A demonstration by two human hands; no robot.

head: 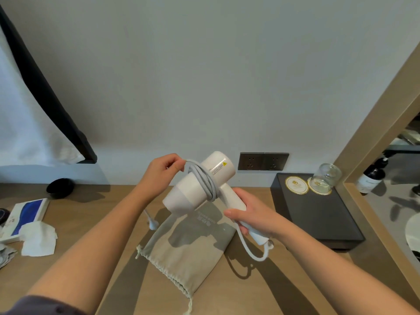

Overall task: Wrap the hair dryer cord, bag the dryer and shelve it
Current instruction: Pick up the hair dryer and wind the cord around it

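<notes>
A white hair dryer (193, 189) is held above the wooden desk, its barrel pointing down and left. My right hand (252, 214) grips its handle. Several turns of the grey cord (205, 180) lie wound around the barrel. My left hand (162, 172) pinches the cord at the top of the loops. The plug end (151, 222) hangs below the barrel, and a short loop of cord (254, 255) curls out under the handle's base. A beige drawstring bag (188, 253) lies flat on the desk under the dryer, its gathered mouth toward me.
A black tray (318, 219) at the right holds an upturned glass (327, 176) and two round coasters. Wall sockets (263, 161) sit behind the dryer. At the left lie a blue-and-white box (27, 214), white tissue (38, 238) and a black dish (60, 188). A mirror frame (372, 137) stands right.
</notes>
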